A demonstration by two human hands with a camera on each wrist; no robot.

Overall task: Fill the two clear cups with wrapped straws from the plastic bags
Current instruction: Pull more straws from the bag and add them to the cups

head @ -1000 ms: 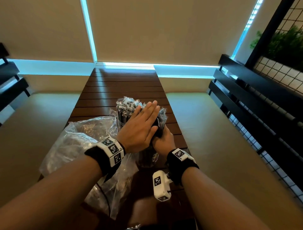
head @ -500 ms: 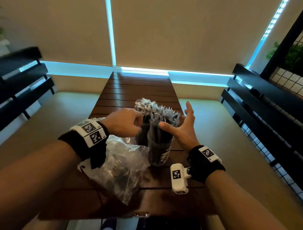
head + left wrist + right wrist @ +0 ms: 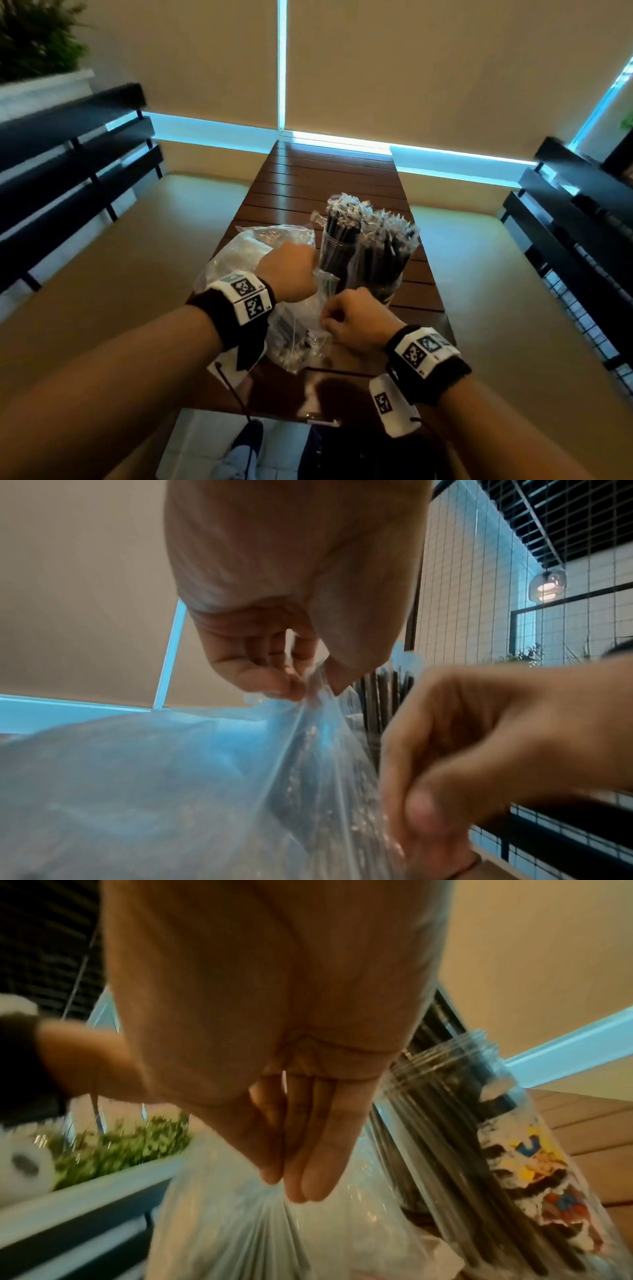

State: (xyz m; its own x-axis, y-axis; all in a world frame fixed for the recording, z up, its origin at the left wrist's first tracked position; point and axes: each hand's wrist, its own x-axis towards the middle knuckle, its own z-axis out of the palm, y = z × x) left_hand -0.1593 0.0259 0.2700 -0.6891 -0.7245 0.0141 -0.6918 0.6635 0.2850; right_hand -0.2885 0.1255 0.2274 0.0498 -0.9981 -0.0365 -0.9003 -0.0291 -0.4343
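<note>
Two clear cups [image 3: 376,274] packed with black wrapped straws [image 3: 363,219] stand side by side mid-table. The nearer one shows a printed label in the right wrist view [image 3: 534,1172]. A clear plastic bag [image 3: 301,339] with dark straws inside lies in front of the cups, and a crumpled bag [image 3: 246,253] lies to their left. My left hand [image 3: 305,274] pinches the film of the near bag between thumb and fingers [image 3: 291,688]. My right hand [image 3: 327,320] pinches the same bag closer to me, fingers [image 3: 308,1177] pressed together on gathered film [image 3: 267,1218].
The narrow slatted wooden table [image 3: 325,178] runs away from me toward a beige wall. Dark benches flank it on the left [image 3: 68,164] and right [image 3: 575,222]. A planter [image 3: 37,44] stands at the upper left. A wire grid fence [image 3: 479,588] is on the right.
My left palm has lifted off the straw tops and the right hand has left the cup. Both hands dropped toward me and took hold of the near plastic bag.
</note>
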